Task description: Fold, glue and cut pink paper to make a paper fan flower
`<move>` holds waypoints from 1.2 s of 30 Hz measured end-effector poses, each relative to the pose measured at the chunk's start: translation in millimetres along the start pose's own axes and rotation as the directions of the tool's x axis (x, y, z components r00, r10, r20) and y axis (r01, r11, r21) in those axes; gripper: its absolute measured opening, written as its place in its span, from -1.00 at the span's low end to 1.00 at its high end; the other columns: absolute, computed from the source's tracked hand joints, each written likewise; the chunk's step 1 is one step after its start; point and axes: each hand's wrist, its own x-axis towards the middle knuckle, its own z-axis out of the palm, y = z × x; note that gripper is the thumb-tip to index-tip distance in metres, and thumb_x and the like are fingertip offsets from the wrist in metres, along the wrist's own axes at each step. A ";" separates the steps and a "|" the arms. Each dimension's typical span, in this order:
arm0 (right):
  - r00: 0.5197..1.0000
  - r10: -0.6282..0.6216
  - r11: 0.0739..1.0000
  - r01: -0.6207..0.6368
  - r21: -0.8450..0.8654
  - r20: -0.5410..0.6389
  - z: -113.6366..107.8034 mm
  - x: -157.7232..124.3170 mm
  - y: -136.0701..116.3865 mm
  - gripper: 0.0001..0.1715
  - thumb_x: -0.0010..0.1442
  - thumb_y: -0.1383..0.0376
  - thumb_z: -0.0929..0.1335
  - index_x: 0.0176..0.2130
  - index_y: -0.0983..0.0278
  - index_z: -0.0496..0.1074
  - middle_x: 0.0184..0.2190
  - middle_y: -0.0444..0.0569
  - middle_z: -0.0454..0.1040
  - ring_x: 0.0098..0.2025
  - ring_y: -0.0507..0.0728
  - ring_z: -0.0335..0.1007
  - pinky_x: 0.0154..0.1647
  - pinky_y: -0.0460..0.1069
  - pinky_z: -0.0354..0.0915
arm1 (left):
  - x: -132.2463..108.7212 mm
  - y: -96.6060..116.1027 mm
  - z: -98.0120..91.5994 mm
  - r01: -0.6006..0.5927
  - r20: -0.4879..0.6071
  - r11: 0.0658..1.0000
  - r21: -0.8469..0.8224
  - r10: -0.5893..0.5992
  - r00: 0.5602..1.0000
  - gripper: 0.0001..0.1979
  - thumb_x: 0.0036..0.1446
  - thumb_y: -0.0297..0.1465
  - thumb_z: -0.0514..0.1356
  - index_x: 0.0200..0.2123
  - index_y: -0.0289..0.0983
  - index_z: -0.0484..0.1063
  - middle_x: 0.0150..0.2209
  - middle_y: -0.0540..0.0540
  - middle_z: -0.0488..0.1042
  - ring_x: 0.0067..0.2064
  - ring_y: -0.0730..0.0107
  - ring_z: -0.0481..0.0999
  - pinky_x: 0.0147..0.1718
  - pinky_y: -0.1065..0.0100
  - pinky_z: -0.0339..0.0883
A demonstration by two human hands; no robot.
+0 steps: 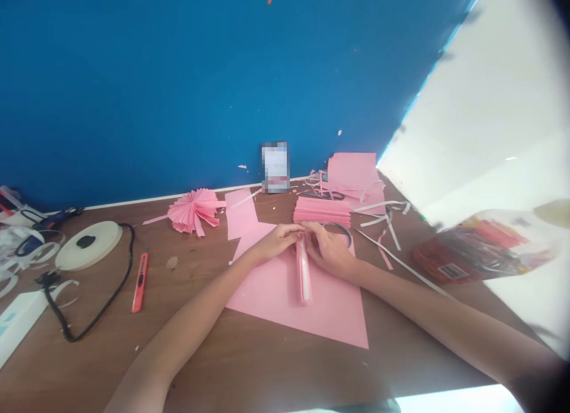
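A narrow folded pink paper strip (304, 282) with a white band along its top lies lengthwise over a large pink sheet (333, 318). At its far end, my left hand (278, 242) pinches from the left and my right hand (330, 251) from the right, fingertips nearly meeting. The fingers partly hide that end. Just behind my right hand sits an accordion-folded pink paper (321, 211). A grey ring-shaped edge (341, 229), perhaps a tape roll or scissor handle, shows beside it, mostly hidden.
A pleated pink paper fan (195, 212) and a red box cutter (140, 281) lie to the left, near a round white disc (89, 245) and black cable (100, 315). Pink scraps (351, 170) and white strips stand at the back right. A plastic packet (481, 247) lies right.
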 end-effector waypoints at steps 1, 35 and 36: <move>1.000 0.005 1.000 -0.005 0.003 0.006 -0.2 0.0 -0.1 -0.54 0.24 0.38 0.18 0.13 0.25 0.04 -0.22 0.03 0.42 -0.32 0.14 0.43 -0.34 0.02 0.36 | -0.1 0.2 0.1 0.000 -0.001 1.000 0.002 0.000 1.000 -0.61 0.20 -0.23 0.07 0.01 -0.27 0.44 -0.02 -0.16 0.46 -0.01 0.24 0.40 0.02 0.27 0.16; 0.989 0.092 0.996 -0.089 0.032 -0.113 -6.6 1.6 -4.7 -0.64 0.24 0.33 0.20 0.05 0.21 0.16 -0.25 -0.02 0.45 -0.34 0.09 0.40 -0.33 -0.02 0.29 | 4.0 -6.6 -0.8 -0.051 -0.085 0.999 -0.009 0.050 0.995 -0.66 0.17 -0.23 0.11 -0.08 -0.30 0.46 -0.07 -0.18 0.48 -0.03 0.25 0.43 -0.03 0.31 0.22; 0.989 0.103 0.994 -0.098 0.050 -0.105 -8.0 1.4 -5.1 -0.63 0.24 0.32 0.20 0.06 0.22 0.16 -0.25 -0.03 0.45 -0.36 0.08 0.39 -0.34 -0.02 0.27 | 5.1 -8.2 -1.5 -0.061 -0.145 0.998 0.004 0.061 0.988 -0.67 0.18 -0.24 0.09 -0.10 -0.31 0.46 -0.11 -0.17 0.49 -0.06 0.27 0.44 -0.06 0.32 0.24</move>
